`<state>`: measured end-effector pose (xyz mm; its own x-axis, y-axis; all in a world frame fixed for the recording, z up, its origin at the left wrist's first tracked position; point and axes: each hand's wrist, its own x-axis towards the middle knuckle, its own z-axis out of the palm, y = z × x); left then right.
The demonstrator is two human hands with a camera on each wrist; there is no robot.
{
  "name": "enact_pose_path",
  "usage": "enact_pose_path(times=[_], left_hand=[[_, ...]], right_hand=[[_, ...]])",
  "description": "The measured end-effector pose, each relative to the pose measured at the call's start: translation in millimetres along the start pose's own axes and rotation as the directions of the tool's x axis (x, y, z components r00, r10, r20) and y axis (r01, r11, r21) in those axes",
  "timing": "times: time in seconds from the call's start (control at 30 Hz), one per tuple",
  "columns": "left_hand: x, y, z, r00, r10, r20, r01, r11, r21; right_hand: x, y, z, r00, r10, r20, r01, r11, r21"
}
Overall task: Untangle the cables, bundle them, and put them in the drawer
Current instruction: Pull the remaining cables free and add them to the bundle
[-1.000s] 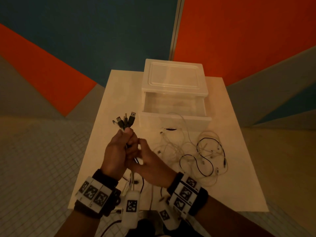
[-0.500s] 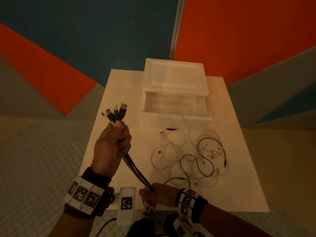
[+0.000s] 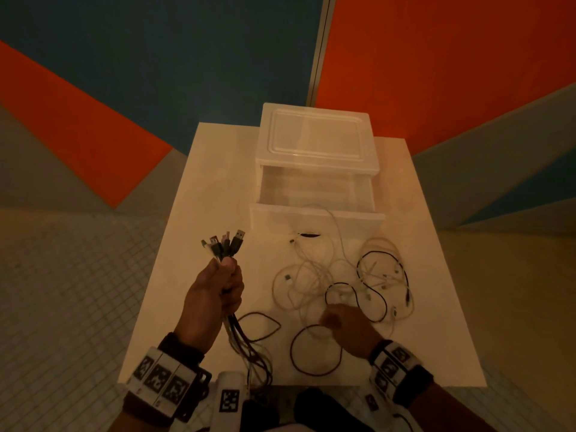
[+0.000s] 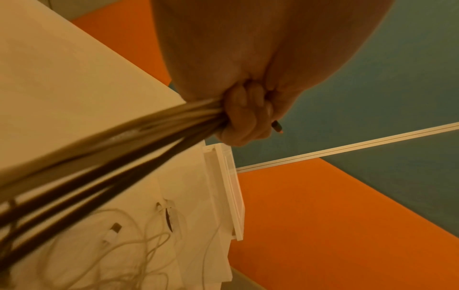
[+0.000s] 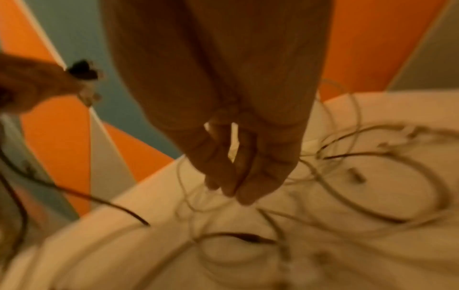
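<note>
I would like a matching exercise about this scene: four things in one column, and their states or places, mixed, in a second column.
1. left hand
2. right hand
3. drawer
4. loose cables

a. pulled open, nothing seen inside
b. tangled on the table
c. grips a bunch of cables, plugs up
d. low over the tangle, fingers relaxed

Pairs: 1-c, 2-d, 3-a, 4-b

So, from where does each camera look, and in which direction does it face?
Head: worn on the head, looks down at the table, drawer, both forearms.
Left wrist: looks along the left hand, which grips the cable bunch.
Right wrist: looks along the right hand, blurred, over loose cables.
All three show the loose cables.
</note>
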<state>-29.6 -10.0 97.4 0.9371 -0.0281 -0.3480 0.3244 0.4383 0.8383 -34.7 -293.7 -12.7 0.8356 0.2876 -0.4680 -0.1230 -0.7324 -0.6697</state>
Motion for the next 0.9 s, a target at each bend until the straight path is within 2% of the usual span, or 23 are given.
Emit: enact_pose_path(times=[0.07, 0.13, 0.17, 0.23, 0.3, 0.33, 0.37, 0.43, 0.5, 0.6, 0.67, 0.73, 0.8, 0.9], left_hand=[[1, -3, -2, 1.000, -0.009, -0.008, 0.009, 1.000, 0.016], [2, -6, -4, 1.000, -0.006, -0.012, 0.006, 0.999, 0.035], [3, -7, -4, 1.000, -0.007, -0.011, 0.007, 0.999, 0.041], [6, -10, -3, 1.000, -0.012, -0.014, 0.012, 0.999, 0.045], [8, -11, -3, 1.000, -0.012, -0.020, 0.012, 0.999, 0.045], [8, -12, -3, 1.000, -0.010, -0.023, 0.011, 0.999, 0.046], [9, -13, -3, 1.000, -0.009, -0.024, 0.010, 0.999, 0.048], [10, -14, -2, 1.000, -0.015, -0.027, 0.016, 0.999, 0.048], [11, -13, -1, 0.999, -0.021, -0.030, 0.022, 0.999, 0.050], [11, -11, 2, 0.999, -0.016, -0.030, 0.019, 0.997, 0.074], [11, -10, 3, 0.999, -0.022, -0.029, 0.024, 0.996, 0.083], [12, -10, 4, 0.999, -0.024, -0.032, 0.027, 0.996, 0.083], [13, -9, 6, 0.999, -0.021, -0.031, 0.024, 0.996, 0.084], [14, -7, 8, 0.999, -0.023, -0.029, 0.025, 0.997, 0.073]], right_hand=[[-7, 27, -1, 0.991, 0.069, -0.111, -0.095, 0.964, -0.247], [-12, 47, 7, 0.986, -0.025, -0.164, -0.052, 0.893, -0.447], [-14, 54, 14, 0.987, -0.071, -0.145, -0.016, 0.851, -0.525], [-17, 63, 25, 0.996, -0.054, -0.074, 0.000, 0.804, -0.595], [-12, 73, 34, 0.996, -0.054, -0.067, 0.001, 0.789, -0.614], [-10, 76, 34, 0.999, -0.010, -0.037, -0.014, 0.800, -0.600], [-4, 89, 37, 0.999, -0.022, -0.042, -0.007, 0.805, -0.593], [-9, 63, 27, 0.991, -0.113, -0.067, 0.049, 0.794, -0.606], [-18, 28, 12, 0.987, -0.115, -0.112, 0.043, 0.862, -0.504], [-25, -17, -15, 0.946, -0.262, -0.190, 0.169, 0.902, -0.398], [-32, -53, -43, 0.886, -0.333, -0.323, 0.280, 0.939, -0.200], [-36, -89, -71, 0.854, -0.324, -0.408, 0.366, 0.930, 0.027], [-41, -121, -92, 0.871, -0.271, -0.410, 0.416, 0.850, 0.322], [-46, -159, -112, 0.885, -0.247, -0.396, 0.458, 0.619, 0.638]])
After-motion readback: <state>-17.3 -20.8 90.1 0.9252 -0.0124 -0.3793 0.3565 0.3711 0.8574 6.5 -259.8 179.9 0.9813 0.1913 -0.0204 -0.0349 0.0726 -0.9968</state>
